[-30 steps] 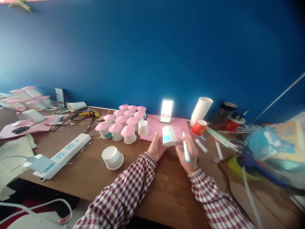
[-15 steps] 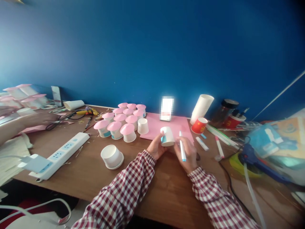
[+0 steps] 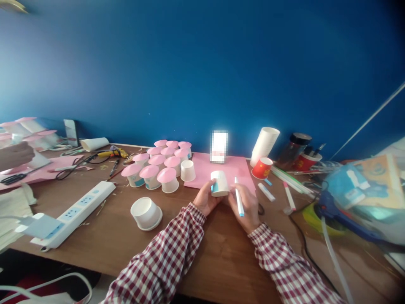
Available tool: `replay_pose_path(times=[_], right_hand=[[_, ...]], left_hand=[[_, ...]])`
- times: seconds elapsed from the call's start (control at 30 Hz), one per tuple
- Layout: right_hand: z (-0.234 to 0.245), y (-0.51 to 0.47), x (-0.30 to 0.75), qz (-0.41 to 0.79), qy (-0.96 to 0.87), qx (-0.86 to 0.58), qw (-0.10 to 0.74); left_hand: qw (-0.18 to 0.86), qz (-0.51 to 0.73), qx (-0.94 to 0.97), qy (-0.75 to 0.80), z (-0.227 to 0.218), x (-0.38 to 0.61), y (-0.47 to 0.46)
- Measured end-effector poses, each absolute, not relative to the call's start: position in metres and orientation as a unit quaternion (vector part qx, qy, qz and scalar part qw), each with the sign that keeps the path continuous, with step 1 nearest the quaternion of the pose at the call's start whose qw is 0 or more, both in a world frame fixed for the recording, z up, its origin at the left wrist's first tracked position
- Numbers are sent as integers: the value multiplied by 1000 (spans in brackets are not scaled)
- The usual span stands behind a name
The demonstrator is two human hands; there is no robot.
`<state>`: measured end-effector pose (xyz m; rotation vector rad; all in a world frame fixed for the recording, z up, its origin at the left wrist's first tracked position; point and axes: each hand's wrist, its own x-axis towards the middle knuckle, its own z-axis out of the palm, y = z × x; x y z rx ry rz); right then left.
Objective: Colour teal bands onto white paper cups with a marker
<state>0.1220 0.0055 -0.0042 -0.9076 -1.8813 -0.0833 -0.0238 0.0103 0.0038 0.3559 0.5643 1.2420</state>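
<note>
My left hand (image 3: 205,199) grips a small white paper cup (image 3: 220,183) with a blue patch on its side, held upside down just above the wooden table (image 3: 120,236). My right hand (image 3: 247,207) is closed on a white marker with a blue end (image 3: 238,202), right beside the cup, its tip pointing up near the cup's wall. Both sleeves are red-and-white check. Behind the cup lies a pink paper sheet (image 3: 236,169).
A cluster of pink-topped cups (image 3: 158,164) stands at centre left, an upside-down white cup (image 3: 146,213) nearer me, a white power strip (image 3: 72,209) at left. A cup stack (image 3: 265,145), red cup (image 3: 262,168), pens (image 3: 288,195) and glue gun (image 3: 335,211) crowd the right. Another person's hand (image 3: 14,155) is far left.
The cup has turned in my left hand, so less of its blue patch faces me. Both hands drifted slightly left. The other person's hand at far left pulled back toward the edge.
</note>
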Motion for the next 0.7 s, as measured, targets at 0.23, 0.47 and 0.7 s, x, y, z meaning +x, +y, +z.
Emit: replay_pose_path(times=[0.23, 0.47, 0.7], right_hand=[[-4, 5, 122, -24, -780, -369, 505], [-6, 6, 122, -17, -781, -371, 502], [-4, 5, 121, -17, -784, -372, 496]], left_hand=[[763, 571, 166, 253, -2, -24, 13], [763, 566, 174, 259, -3, -25, 15], [758, 571, 176, 260, -4, -28, 16]])
